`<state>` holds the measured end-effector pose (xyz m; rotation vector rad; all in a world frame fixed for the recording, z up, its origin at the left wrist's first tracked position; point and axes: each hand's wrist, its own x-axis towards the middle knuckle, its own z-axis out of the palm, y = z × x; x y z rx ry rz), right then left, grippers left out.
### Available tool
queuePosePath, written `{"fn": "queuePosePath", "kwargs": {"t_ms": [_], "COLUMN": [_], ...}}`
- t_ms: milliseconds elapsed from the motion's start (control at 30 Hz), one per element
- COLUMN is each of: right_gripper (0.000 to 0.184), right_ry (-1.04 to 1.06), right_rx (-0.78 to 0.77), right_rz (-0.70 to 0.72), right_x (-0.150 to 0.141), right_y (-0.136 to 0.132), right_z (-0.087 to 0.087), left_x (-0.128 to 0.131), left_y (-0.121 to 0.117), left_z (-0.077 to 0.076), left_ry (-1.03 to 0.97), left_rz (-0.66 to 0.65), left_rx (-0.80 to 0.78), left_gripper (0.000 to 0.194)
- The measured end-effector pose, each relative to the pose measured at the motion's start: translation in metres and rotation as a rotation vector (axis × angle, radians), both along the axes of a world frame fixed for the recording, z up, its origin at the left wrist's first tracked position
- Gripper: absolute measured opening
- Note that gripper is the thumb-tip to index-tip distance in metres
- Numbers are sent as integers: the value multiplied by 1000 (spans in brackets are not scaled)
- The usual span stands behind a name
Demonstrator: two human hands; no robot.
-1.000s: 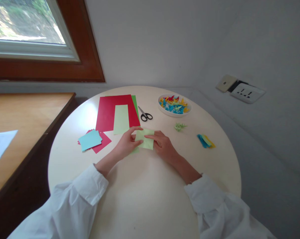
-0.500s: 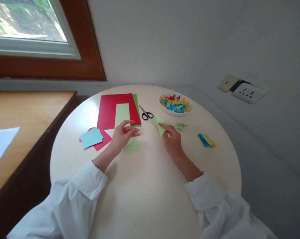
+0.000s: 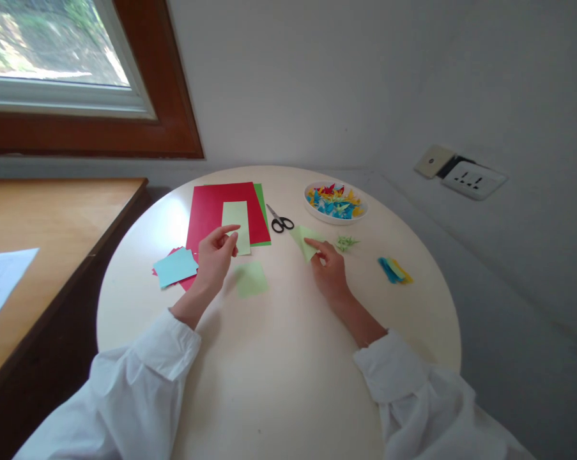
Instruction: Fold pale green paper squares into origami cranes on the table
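My right hand [image 3: 330,268] pinches a light green paper square [image 3: 303,239] at its lower right, the index finger lying across it. Over the papers on the left hovers my left hand [image 3: 216,255], its fingers loosely curved and apart with nothing between them. Below it to the right, a second light green square [image 3: 252,279] lies flat on the table. Beyond the left hand, a light green strip [image 3: 235,216] rests on a large red sheet [image 3: 209,207], partly hidden by the fingers.
Black-handled scissors [image 3: 281,223] lie beyond the hands. A white dish [image 3: 312,211] holds several folded paper pieces. Small green folded pieces [image 3: 346,243] sit right of my right hand, and blue and yellow papers [image 3: 392,271] farther right. Pale blue squares [image 3: 176,267] lie left on the round table [image 3: 278,383].
My left hand has moved left, away from the light green square on the table, which now shows fully. The right hand keeps its pinch on the paper.
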<state>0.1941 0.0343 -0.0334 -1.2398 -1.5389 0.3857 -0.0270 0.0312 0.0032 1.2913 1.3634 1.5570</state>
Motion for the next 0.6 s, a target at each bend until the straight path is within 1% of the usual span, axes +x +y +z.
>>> {"fn": "queuePosePath", "kwargs": {"t_ms": [67,167,267,333,400,600], "right_gripper": [42,42,43,43,42,38], "right_ry": [-28,-106,-206,-255,-293,-316], "right_rx": [-34,-55,-13,4,4,-18], "right_rz": [39,73,115,166,214,264], "right_x": [-3,-8,-11,-14,-16,-21], "right_y": [-2,-5,-8,-11,-14,-19], "right_z": [0,2,5,8,10,12], "left_x": [4,9,11,11,10,12], "left_y": [-5,-15,-20,-21,-21,-20], "left_z": [-1,-3,-6,-7,-8,-7], "left_ry": [155,396,587,668,725,782], "left_rz": [-148,-286,-404,-451,-476,-518], "left_rx": [11,96,178,204,204,170], "left_gripper": [25,35,44,44,40,30]}}
